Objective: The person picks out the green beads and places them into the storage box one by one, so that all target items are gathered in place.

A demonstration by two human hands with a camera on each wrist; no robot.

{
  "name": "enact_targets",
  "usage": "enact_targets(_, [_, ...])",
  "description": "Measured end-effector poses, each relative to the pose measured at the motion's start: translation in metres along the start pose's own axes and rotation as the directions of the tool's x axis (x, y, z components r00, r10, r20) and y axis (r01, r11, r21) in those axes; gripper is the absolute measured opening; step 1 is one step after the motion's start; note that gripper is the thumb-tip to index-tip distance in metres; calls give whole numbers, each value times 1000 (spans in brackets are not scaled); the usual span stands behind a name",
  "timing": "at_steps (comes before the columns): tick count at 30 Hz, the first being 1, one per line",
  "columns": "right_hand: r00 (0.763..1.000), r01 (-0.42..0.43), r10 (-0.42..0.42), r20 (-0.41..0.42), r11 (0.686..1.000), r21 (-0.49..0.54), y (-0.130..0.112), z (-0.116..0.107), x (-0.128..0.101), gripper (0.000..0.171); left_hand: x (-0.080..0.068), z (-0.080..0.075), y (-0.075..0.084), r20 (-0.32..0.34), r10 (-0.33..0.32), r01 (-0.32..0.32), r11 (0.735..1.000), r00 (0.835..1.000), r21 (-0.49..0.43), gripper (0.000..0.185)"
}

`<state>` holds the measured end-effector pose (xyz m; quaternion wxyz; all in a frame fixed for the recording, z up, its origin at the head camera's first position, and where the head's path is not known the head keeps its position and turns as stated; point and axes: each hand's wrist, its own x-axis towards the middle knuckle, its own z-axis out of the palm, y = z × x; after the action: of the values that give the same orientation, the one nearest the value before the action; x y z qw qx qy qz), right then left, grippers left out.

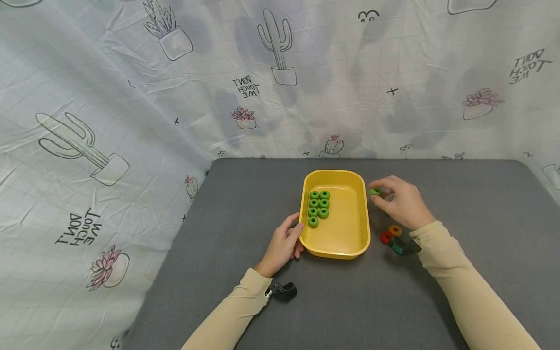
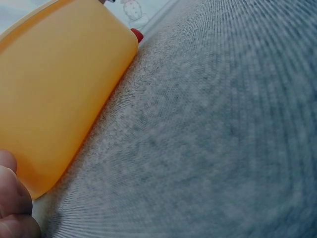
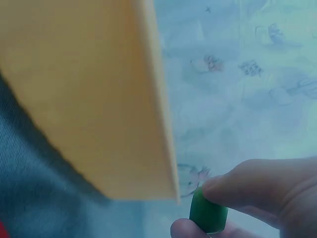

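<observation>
A yellow plastic tray [image 1: 345,233] with rounded corners lies on the grey table. Along its left side stand several green ring-shaped beads [image 1: 313,222] in two columns. My left hand [image 1: 282,245] grips the tray's left wall near the front corner, thumb at the rim and fingers outside. Just beyond the right rim, my right hand [image 1: 404,201] pinches a single green bead [image 3: 208,213] between thumb and fingers. In the right wrist view this bead is beside the tray's outer wall [image 3: 99,124].
Right of the tray, below my right hand, lie an orange ring [image 1: 395,230] and a red ring [image 1: 387,237], partly overlapped by the dark wrist camera [image 1: 404,247]. A cactus-print curtain [image 1: 306,116] hangs behind the grey table [image 1: 245,204] and along its left side.
</observation>
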<state>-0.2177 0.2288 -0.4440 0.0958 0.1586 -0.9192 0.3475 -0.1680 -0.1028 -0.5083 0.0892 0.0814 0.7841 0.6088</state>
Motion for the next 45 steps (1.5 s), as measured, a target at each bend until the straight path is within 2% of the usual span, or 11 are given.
enact_targets(5, [1000, -7, 7, 25, 1000, 16, -14, -1, -1, 29, 1, 0, -1, 6, 0, 0, 1000, 1000, 6, 48])
enact_targets(13, [998, 35, -38, 58, 998, 42, -34, 2, -2, 27, 2, 0, -2, 1, -4, 4, 1000, 1000, -6, 47])
enact_targets(19, [995, 71, -74, 72, 996, 44, -44, 13, -2, 27, 1, -1, -2, 13, 7, -7, 1000, 1000, -5, 48])
enact_targets(24, [987, 108, -110, 117, 994, 31, -52, 25, 4, 25, 1, -3, -2, 18, 20, -20, 1000, 1000, 1, 49])
enact_targets(31, [964, 115, -126, 234, 991, 61, -62, 33, 18, 25, 0, -4, -1, 20, 17, -17, 1000, 1000, 9, 50])
enact_targets(38, [934, 117, -123, 335, 992, 39, -65, 45, 34, 29, 0, -4, -1, 24, 17, -17, 1000, 1000, 5, 50])
enact_targets(45, [894, 198, -180, 411, 980, -2, -68, 58, 44, 25, 0, -4, -1, 25, 13, -13, 1000, 1000, 0, 50])
